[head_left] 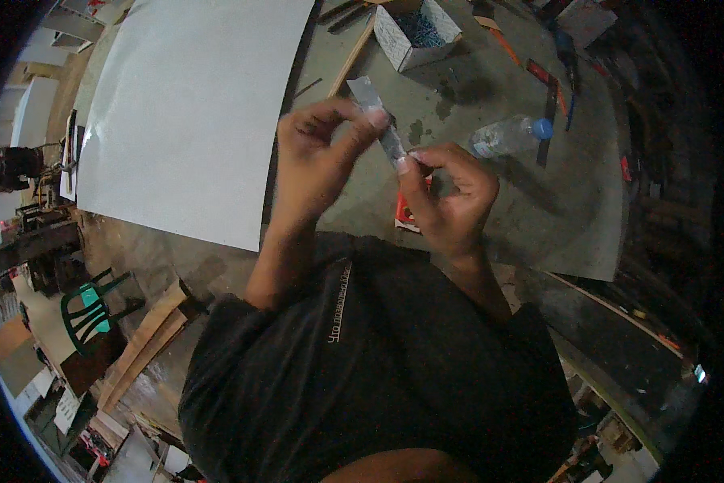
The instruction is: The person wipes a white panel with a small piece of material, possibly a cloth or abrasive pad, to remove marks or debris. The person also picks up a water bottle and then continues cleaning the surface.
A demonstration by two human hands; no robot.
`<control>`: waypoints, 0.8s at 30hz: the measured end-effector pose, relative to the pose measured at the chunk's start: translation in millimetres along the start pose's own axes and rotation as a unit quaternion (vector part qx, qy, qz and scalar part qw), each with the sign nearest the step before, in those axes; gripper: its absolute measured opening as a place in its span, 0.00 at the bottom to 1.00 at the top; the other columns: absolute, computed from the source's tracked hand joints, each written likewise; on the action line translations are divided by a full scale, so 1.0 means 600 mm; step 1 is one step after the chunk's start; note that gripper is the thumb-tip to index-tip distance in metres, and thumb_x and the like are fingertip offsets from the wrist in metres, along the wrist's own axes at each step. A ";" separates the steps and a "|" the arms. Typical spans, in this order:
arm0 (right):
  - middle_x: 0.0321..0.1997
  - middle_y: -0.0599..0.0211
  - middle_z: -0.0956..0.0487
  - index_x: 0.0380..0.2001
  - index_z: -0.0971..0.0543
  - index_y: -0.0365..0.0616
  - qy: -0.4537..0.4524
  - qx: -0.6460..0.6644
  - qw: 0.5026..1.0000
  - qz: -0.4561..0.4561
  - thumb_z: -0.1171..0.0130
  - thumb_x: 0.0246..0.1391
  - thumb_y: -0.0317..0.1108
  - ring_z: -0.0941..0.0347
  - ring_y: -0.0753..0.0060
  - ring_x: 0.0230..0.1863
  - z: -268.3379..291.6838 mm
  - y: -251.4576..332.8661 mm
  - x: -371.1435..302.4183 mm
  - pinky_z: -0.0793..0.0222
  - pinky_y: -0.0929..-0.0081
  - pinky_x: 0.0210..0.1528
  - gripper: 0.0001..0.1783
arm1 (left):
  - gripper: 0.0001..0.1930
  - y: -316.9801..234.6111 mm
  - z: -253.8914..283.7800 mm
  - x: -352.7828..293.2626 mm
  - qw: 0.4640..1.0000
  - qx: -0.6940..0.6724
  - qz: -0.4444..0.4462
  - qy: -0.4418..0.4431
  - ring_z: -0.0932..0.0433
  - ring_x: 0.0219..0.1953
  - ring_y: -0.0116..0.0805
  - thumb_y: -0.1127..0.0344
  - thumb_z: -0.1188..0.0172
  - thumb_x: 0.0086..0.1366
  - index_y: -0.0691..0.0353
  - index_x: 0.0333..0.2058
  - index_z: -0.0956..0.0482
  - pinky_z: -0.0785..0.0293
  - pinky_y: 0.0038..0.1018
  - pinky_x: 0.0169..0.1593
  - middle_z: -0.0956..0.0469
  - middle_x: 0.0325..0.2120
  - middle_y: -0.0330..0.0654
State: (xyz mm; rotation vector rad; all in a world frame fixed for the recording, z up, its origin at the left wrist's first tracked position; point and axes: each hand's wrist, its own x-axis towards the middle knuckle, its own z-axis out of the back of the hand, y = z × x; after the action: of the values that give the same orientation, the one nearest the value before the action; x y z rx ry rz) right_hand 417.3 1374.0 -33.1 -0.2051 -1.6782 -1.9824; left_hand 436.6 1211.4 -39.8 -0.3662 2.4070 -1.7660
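Strip (391, 145): thin, narrow and grey, with a slight shine; raised between both hands, to the right of the white sheet; it slants, its far end closer to the white sheet than its near end
White sheet (185, 121): large and flat; its right edge runs just beside the left hand
Left hand (317, 153): nearer the white sheet of the two; grip pinched, thumb and fingertip pressed together on the strip, part of which sticks out beyond them
Right hand (458, 197): farther right of the white sheet; grip also pinched, thumb and finger closed on the strip's near end
Red box (404, 211): small, right of the white sheet, partly hidden by the right hand
Screw box (388, 40): white, topless, right of the white sheet's far part; many small bluish pieces inside, too small to tell exactly
Wooden stick (352, 60): between the white sheet and the screw box
Bottle (503, 137): clear, blue-capped, lying on its side on the table (450, 121), well apart from the white sheet
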 end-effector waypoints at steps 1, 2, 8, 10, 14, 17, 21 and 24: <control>0.23 0.66 0.23 0.28 0.22 0.33 -0.001 0.002 1.000 0.006 0.36 0.49 0.23 0.27 0.82 0.24 -0.001 0.000 0.000 0.33 0.83 0.26 0.04 | 0.06 -0.004 0.009 0.010 1.000 0.028 -0.003 -0.008 0.22 0.33 0.22 0.71 0.36 0.60 0.68 0.29 0.19 0.28 0.18 0.39 0.18 0.29 0.39; 0.23 0.66 0.23 0.28 0.22 0.32 0.002 -0.003 1.000 0.009 0.36 0.49 0.22 0.27 0.83 0.24 -0.001 0.000 -0.001 0.33 0.83 0.26 0.04 | 0.06 -0.008 0.012 0.017 0.999 0.035 -0.017 -0.033 0.22 0.33 0.22 0.70 0.36 0.61 0.68 0.29 0.19 0.28 0.19 0.39 0.18 0.29 0.39; 0.23 0.66 0.23 0.27 0.22 0.32 0.013 0.017 1.000 -0.018 0.36 0.49 0.22 0.28 0.84 0.25 0.001 0.009 -0.005 0.33 0.84 0.26 0.04 | 0.08 -0.015 0.056 0.063 0.986 0.012 -0.109 -0.122 0.22 0.36 0.27 0.67 0.38 0.63 0.67 0.30 0.18 0.29 0.24 0.48 0.18 0.29 0.41; 0.23 0.67 0.23 0.26 0.22 0.32 0.009 0.003 1.000 -0.019 0.36 0.49 0.22 0.28 0.84 0.25 0.000 0.011 -0.003 0.34 0.85 0.26 0.04 | 0.08 -0.012 0.051 0.050 0.992 0.019 -0.094 -0.078 0.22 0.38 0.26 0.66 0.38 0.62 0.67 0.33 0.19 0.29 0.25 0.48 0.18 0.32 0.42; 0.23 0.69 0.23 0.26 0.22 0.34 -0.002 0.013 0.999 -0.050 0.36 0.50 0.24 0.29 0.84 0.24 -0.005 0.000 -0.003 0.34 0.84 0.26 0.05 | 0.08 0.007 0.011 0.001 0.999 0.009 0.025 0.027 0.23 0.35 0.22 0.69 0.36 0.60 0.67 0.35 0.20 0.28 0.21 0.42 0.18 0.32 0.40; 0.23 0.70 0.22 0.27 0.21 0.36 -0.008 -0.001 0.995 -0.102 0.34 0.50 0.29 0.29 0.82 0.24 -0.007 -0.032 -0.014 0.33 0.82 0.27 0.08 | 0.08 0.043 0.002 0.003 0.997 0.010 0.070 0.028 0.23 0.31 0.23 0.66 0.35 0.61 0.67 0.30 0.19 0.28 0.22 0.38 0.18 0.28 0.40; 0.34 0.65 0.22 0.37 0.22 0.36 -0.137 -0.081 0.969 -0.190 0.29 0.47 0.38 0.27 0.74 0.32 0.016 -0.115 -0.052 0.30 0.76 0.35 0.19 | 0.13 0.148 0.048 0.051 0.991 0.127 0.041 -0.008 0.23 0.25 0.25 0.63 0.35 0.61 0.67 0.24 0.20 0.29 0.23 0.33 0.19 0.21 0.40; 0.45 0.60 0.24 0.54 0.32 0.31 -0.352 -0.344 0.869 -0.051 0.29 0.47 0.39 0.28 0.69 0.43 0.084 -0.265 -0.097 0.31 0.71 0.48 0.35 | 0.14 0.269 0.083 0.073 0.971 0.233 0.047 0.020 0.24 0.23 0.26 0.63 0.35 0.60 0.68 0.23 0.20 0.30 0.26 0.29 0.21 0.18 0.42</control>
State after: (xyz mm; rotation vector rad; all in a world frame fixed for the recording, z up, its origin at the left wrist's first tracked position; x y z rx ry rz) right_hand 378.9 1453.0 -186.2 -1.2473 -1.2492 -2.7247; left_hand 388.4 1199.6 -206.8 -0.1573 1.9030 -2.2245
